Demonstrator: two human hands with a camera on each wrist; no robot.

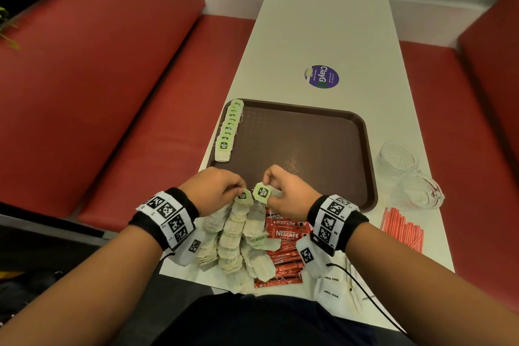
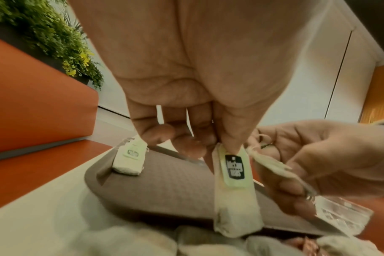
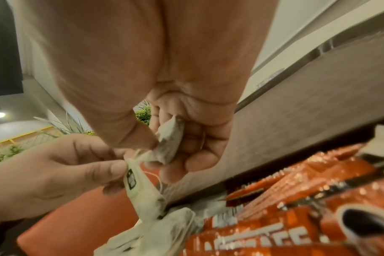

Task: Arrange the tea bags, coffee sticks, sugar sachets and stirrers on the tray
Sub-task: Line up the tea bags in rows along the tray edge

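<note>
Tea bag [image 2: 235,195] upright, tag uppermost

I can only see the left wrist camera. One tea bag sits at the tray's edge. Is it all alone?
Observer: No. The head view shows it fronting a whole row of tea bags along the left edge of the tray.
Child: Where are the stirrers?
Observer: The red stirrers lie on the table, right of the tray, not on it.
Child: What's the other hand holding?
Observer: The right hand pinches a second tea bag, green tag facing up, close to the first tea bag, which the left hand pinches.
</note>
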